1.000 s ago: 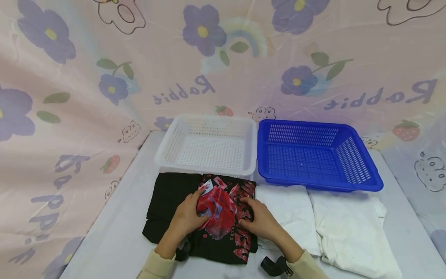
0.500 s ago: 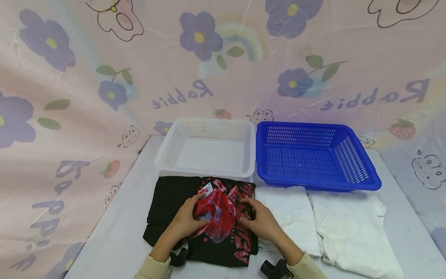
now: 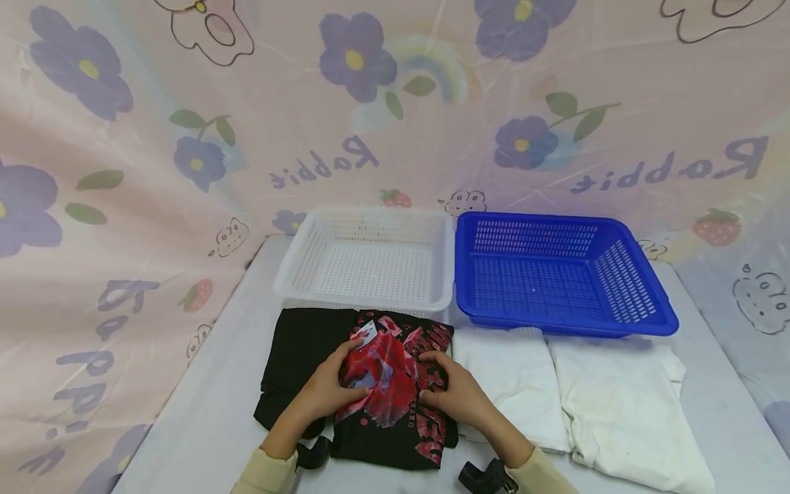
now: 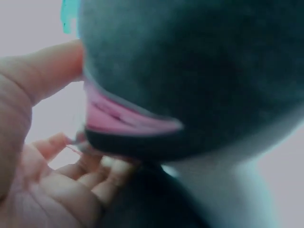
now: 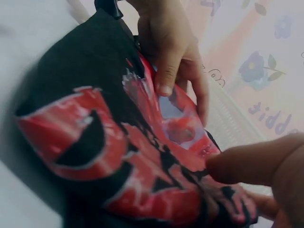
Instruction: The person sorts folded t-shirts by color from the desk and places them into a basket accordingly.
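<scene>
A folded black T-shirt with a red flower and lettering print lies in front of the white basket. My left hand grips its left part, thumb on the print; in the left wrist view, the thumb and curled fingers are at the blurred cloth edge. On the right part, my right hand pinches the fabric, with the thumb pressing the lettering in the right wrist view. Left of it lies another folded black garment, partly behind my left hand.
A white basket and a blue basket stand side by side at the back. Two folded white garments, a nearer one and a right one, lie on the right. A patterned curtain hangs behind the table.
My hands stay on the T-shirt in nearly the same place, shifting only slightly. The left wrist has moved a little left and the head view has tilted slightly.
</scene>
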Motion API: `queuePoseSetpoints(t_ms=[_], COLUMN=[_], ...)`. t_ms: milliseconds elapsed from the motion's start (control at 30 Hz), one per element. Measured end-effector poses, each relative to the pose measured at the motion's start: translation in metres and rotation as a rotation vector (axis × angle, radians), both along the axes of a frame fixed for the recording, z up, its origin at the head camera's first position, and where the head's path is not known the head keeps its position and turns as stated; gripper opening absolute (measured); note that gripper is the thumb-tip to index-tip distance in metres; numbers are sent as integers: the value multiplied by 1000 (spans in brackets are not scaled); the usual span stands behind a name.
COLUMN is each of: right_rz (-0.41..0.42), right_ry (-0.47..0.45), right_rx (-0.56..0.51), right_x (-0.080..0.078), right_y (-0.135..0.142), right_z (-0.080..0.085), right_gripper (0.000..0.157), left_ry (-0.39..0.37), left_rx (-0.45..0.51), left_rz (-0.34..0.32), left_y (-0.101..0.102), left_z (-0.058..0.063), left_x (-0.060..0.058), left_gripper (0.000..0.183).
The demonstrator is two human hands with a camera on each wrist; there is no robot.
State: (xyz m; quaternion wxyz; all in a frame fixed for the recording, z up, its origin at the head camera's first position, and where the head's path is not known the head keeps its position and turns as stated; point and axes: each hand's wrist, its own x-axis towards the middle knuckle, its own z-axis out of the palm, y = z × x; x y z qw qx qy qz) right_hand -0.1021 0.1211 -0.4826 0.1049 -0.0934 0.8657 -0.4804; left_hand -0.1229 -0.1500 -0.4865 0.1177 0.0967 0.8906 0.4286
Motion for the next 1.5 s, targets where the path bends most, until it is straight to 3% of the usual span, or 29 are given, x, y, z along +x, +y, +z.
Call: queuePoseSetpoints(t_ms=[233, 400, 600, 800, 967, 1133, 1333, 1500], right_rz=[-45, 24, 49, 77, 68, 48, 26, 66], right_ry=[-21, -106, -203, -220, -188, -86, -26, -29], right_rx=[-74, -138, -104, -88, -150, -126, -133, -143], right_x=[-3, -4, 0, 2, 3, 8, 17, 29], right_y=[1, 3, 2, 2, -2, -4, -2, 4], right_z=[-1, 0, 6, 9, -3, -8, -1, 14], right_gripper=[53, 53, 57, 62, 66, 68, 67, 65], left_ry=[17, -7, -41, -74, -56, -39, -28, -48], left_rx=[56, 97, 68, 38, 52, 62, 92, 144], left_rz=[-9, -40, -57, -53, -37, -27, -33, -57], left_y=[0, 1, 0, 0, 3, 3, 2, 2], left_z=[1, 1, 0, 1, 0, -1, 6, 19], left_x=[-1, -1, 0, 3, 3, 5, 12, 21], left_gripper=[79, 80, 80, 80, 78, 76, 76, 75])
